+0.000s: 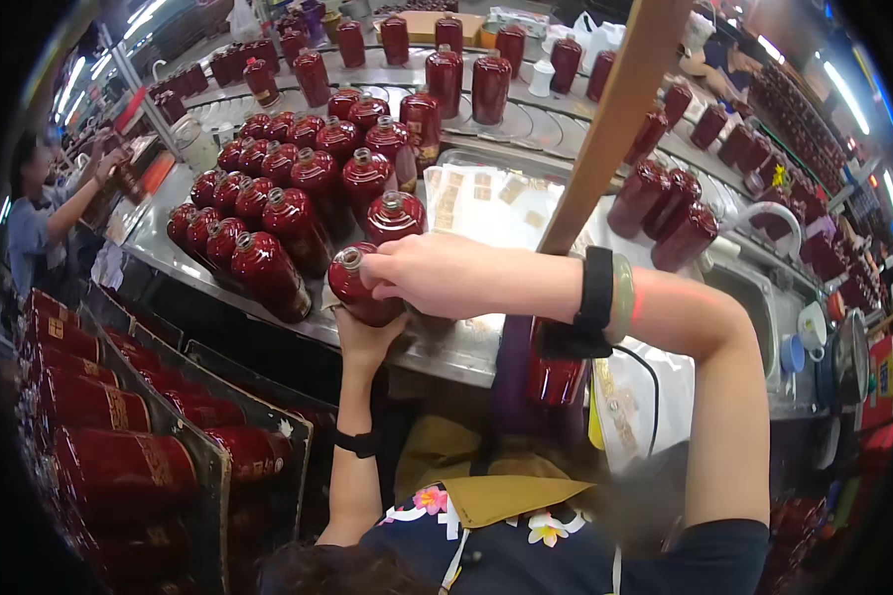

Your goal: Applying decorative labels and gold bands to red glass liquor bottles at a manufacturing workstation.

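A glossy dark red bottle (pixel 343 288) with an open, clear glass neck stands tilted at the near edge of the metal worktable. My left hand (pixel 365 335) is closed around its lower part from the near side. My right hand (pixel 427 270) reaches across from the right, its fingers bent and pressed together against the bottle's shoulder beside the neck. Whatever those fingertips pinch, if anything, is hidden. Right behind stands another red bottle (pixel 395 214). Several more red bottles (pixel 268 260) crowd the table to the left.
Small gold labels (pixel 486 188) lie on a white sheet beyond my right forearm. A wooden post (pixel 615 129) rises at the right. Red bottles ride a curved conveyor (pixel 526 124) behind. Crates (pixel 208 451) of bottles stand at lower left. Another person (pixel 45 213) works at far left.
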Motion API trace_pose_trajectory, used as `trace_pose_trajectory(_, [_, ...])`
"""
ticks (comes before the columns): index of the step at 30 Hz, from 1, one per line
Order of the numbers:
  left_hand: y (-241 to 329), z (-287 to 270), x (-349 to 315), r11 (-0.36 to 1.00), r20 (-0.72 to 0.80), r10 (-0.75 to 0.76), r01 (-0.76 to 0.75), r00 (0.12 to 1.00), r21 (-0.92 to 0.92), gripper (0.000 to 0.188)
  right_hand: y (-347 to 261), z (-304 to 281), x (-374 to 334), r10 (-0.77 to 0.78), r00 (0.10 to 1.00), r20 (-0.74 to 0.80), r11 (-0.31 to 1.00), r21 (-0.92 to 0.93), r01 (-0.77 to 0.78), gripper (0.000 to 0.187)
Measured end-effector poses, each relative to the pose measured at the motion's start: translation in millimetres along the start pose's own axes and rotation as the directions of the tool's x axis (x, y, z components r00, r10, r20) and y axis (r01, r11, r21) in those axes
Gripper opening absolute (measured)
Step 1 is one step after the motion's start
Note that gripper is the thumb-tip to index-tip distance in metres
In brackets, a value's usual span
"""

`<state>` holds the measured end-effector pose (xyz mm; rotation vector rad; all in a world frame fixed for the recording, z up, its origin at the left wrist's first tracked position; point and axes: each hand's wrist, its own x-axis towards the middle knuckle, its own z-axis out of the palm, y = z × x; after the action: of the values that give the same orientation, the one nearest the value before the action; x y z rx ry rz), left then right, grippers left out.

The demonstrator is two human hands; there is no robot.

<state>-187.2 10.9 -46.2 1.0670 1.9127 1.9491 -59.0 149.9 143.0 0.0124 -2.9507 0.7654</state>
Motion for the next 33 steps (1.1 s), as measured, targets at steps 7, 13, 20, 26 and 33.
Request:
trace_pose_trajectory(7, [75.8,20.2,-38.5,0.824,-0.159,0.555,-0.515,0.816,0.235,0.061,-22.9,-87.3,-38.7,-0.149,0.871,-0.468,0.985,-0.151,0.087,0.017])
trace_pose_trajectory(13, [104.5,78.5,-64.6,0.934,0.316,0.309,-0.224,0.897,-0.279,0.045,-18.5,-97.5,-157.8,0.226,0.773,-0.593,0.971,0.074,-0.226,0.019])
trace_pose_trajectory(20, [107.1,142.4,-66.6,0.903,0.582,-0.129,0.338,0.803,-0.266,0.079,5.8,0.5,-281.0,0.707,0.411,-0.576,0.706,0.543,-0.454,0.018])
trace_pose_trajectory(26, [117.8,164.8,-68.7,0.978,0.652,-0.131,0.204,0.747,-0.037,0.097,13.2,51.3,-305.7,0.789,0.282,-0.546,0.610,0.635,-0.475,0.018])
trace_pose_trajectory(33, [123.6,170.5,-73.7,0.991,0.606,-0.118,0.135,0.787,0.018,0.074,18.0,76.7,-304.7,0.813,0.353,-0.464,0.583,0.648,-0.491,0.019])
